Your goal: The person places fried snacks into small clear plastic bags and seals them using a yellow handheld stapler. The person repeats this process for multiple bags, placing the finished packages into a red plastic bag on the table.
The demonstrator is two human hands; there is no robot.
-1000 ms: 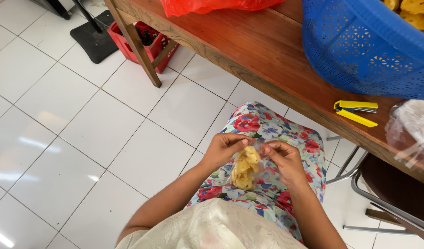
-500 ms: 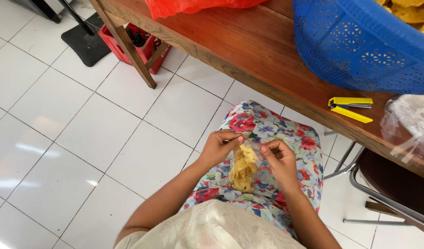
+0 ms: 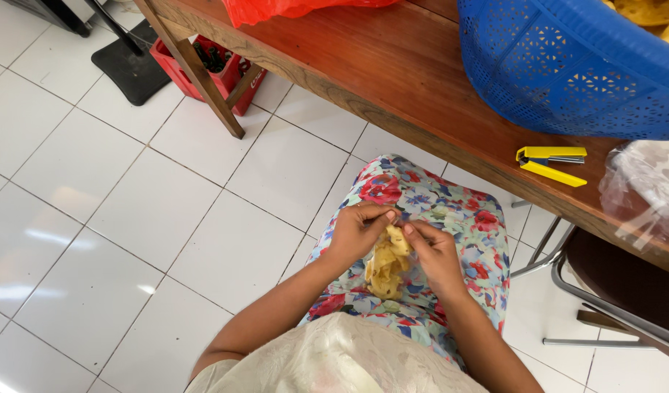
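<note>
Fingers (image 3: 389,216) of both hands pinched together on the top of a small clear bag of yellow chips (image 3: 384,268), held over the lap. Left hand (image 3: 357,231) gripping the bag's mouth from one side, right hand (image 3: 430,251) from the other, thumbs and forefingers nearly touching above the chips. Bag hanging down between the wrists, resting against a flowered skirt (image 3: 451,218). Beyond the knees, white tiled floor (image 3: 130,218). Ahead, a wooden desk (image 3: 392,80) carrying a blue perforated basket (image 3: 567,65), a yellow stapler (image 3: 551,161) near the front edge, a crumpled clear plastic bag (image 3: 643,189) at the right, and a red plastic bag (image 3: 291,9) at the far side. Under the desk's leg, a red crate (image 3: 210,69); at the right, a metal chair frame (image 3: 603,306).
</note>
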